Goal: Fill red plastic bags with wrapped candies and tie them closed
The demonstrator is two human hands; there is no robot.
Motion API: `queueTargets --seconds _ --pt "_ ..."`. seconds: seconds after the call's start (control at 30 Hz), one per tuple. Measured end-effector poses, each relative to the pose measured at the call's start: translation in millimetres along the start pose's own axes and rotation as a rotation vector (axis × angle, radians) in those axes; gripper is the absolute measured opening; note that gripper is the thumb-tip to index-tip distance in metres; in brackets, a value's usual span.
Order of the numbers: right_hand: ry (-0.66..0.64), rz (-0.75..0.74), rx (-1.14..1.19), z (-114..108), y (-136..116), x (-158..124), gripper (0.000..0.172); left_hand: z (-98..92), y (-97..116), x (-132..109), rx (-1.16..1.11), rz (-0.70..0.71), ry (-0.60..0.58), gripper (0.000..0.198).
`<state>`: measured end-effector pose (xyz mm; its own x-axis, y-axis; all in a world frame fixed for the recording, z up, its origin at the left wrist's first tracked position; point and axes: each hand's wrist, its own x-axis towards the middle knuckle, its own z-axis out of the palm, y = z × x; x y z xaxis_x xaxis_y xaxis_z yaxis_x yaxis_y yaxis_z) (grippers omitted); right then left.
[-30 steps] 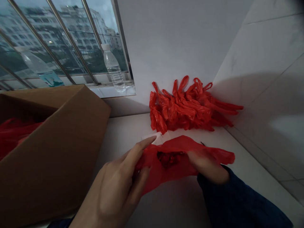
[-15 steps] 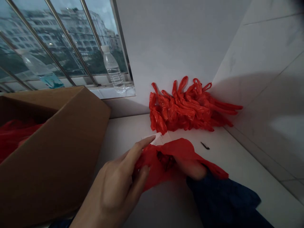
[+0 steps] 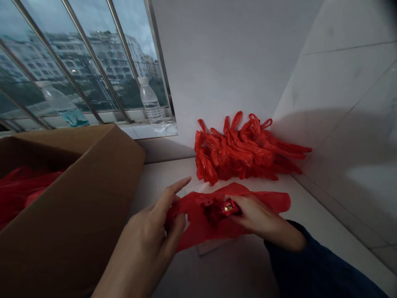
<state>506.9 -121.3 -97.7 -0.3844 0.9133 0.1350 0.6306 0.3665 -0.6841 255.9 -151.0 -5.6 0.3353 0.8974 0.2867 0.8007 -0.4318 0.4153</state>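
A thin red plastic bag (image 3: 214, 227) lies spread between my hands, low over the white tabletop. My left hand (image 3: 149, 231) pinches the bag's left edge between thumb and fingers, its index finger stretched out. At the bag's middle, my right hand (image 3: 254, 211) is closed on a shiny red foil packet (image 3: 228, 207) with gold marks. More dark red, glossy pieces (image 3: 211, 210) show beside the packet; I cannot tell how many. A pale paper (image 3: 201, 188) with small print lies partly under the bag's far edge.
Several tied red bags (image 3: 235, 149) are heaped against the back wall. On the left stands an open cardboard box (image 3: 102, 198) with red plastic inside. Two clear bottles, one upright bottle (image 3: 151, 105) and one leaning bottle (image 3: 63, 105), are by the barred window.
My right hand, earlier mostly covered by the bag, now shows with the foil packet in its fingers. The bag's upper layer has dropped flatter. My left hand has shifted slightly left.
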Motion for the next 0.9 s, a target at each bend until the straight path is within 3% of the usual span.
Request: queueTargets --seconds 0.1,0.2,0.33,0.43,0.53,0.67,0.8,0.9 --pt "-0.037 0.0 0.107 -15 -10 -1 0.034 0.2 -4 5 0.048 -0.047 0.069 0.05" --pt "-0.011 -0.021 0.207 -21 -17 -4 0.032 0.9 -7 11 0.109 -0.078 0.147 0.049" --pt "0.053 -0.037 0.284 -21 -19 -5 0.033 1.1 -9 14 0.154 0.075 0.188 0.046" --pt "0.092 -0.064 0.332 -22 -22 -5 0.036 1.7 -9 12 0.124 0.211 0.117 0.045" --pt "0.095 -0.058 0.382 -24 -26 -4 0.037 4.6 -5 10 0.127 0.251 -0.023 0.04" --pt "0.063 -0.047 0.47 -23 -30 -4 0.038 10.6 -1 13 0.246 0.154 -0.102 0.021" --pt "0.098 -0.049 0.553 -20 -29 -4 0.037 15.6 -4 20 0.411 -0.046 -0.005 0.026" --pt "0.135 -0.038 0.596 -16 -30 -3 0.036 18.9 -9 22 0.372 -0.051 0.002 0.038"
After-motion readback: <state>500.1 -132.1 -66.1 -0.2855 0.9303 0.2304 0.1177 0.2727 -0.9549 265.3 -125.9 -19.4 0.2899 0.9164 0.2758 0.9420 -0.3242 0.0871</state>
